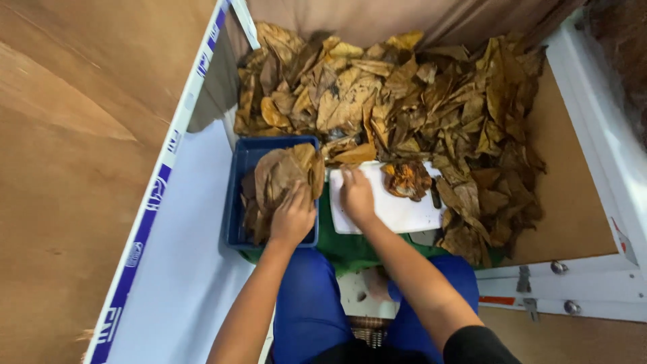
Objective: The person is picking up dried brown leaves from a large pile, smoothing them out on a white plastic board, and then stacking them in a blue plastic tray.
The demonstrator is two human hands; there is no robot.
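Here my left hand (pixel 292 217) presses flat, holding down the leaves (pixel 283 172) in the blue tray (pixel 237 202); my right hand (pixel 357 197) rests open on the white board (pixel 404 212).

Dry, matt, crinkled brown leaves (pixel 286 176) are pressed under the left fingers (pixel 296 202) in a smooth blue plastic tray (pixel 237 202); a smooth white board (pixel 397 212) is touched beneath the right fingers (pixel 352 182).

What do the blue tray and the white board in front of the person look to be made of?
The blue tray looks like moulded plastic: even colour, a thin rim, rounded corners. The white board seems to be plastic too, smooth, matt and flat, though stiff card cannot be ruled out. The leaves are dry: brown, curled, wrinkled.
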